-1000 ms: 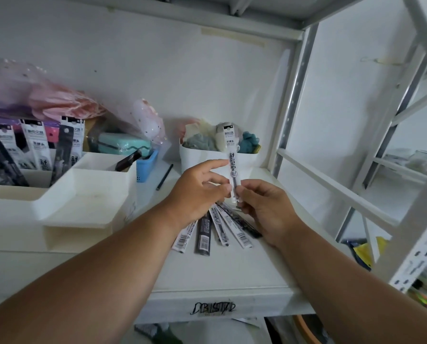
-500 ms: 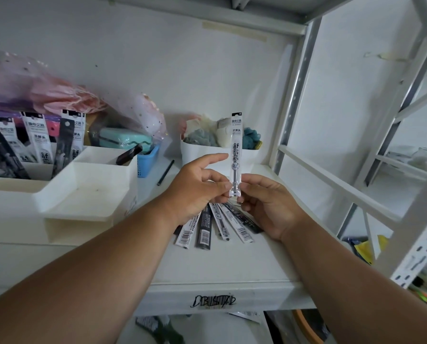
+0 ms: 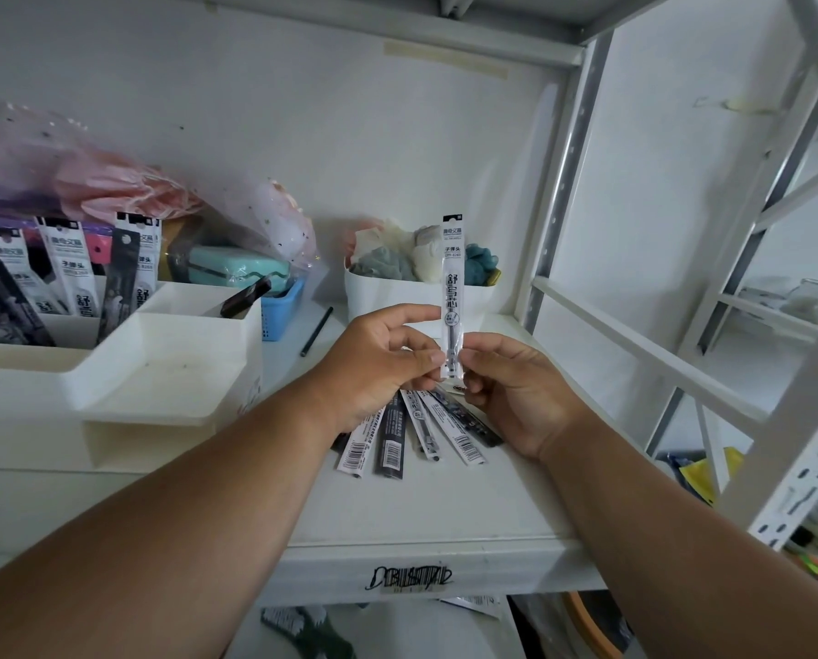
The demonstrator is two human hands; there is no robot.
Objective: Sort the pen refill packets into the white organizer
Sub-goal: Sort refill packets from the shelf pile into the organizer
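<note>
A white pen refill packet (image 3: 453,278) stands upright above the shelf, pinched at its lower end between the fingertips of my left hand (image 3: 378,368) and my right hand (image 3: 511,397). Under my hands several more refill packets (image 3: 411,439), white and black, lie fanned out on the white shelf (image 3: 445,506). The white organizer (image 3: 159,373) sits at the left. Its rear compartment holds several upright refill packets (image 3: 71,273); the front tray shows nothing inside.
A white tub of small soft items (image 3: 397,297) stands behind my hands. A blue basket (image 3: 283,311), a mint case (image 3: 235,271) and pink plastic bags (image 3: 112,183) crowd the back left. A black pen (image 3: 316,332) lies on the shelf. White rack bars (image 3: 644,354) rise at the right.
The pinched packet has been lifted from a tilt to fully upright in front of the tub. Both hands stayed above the fanned packets.
</note>
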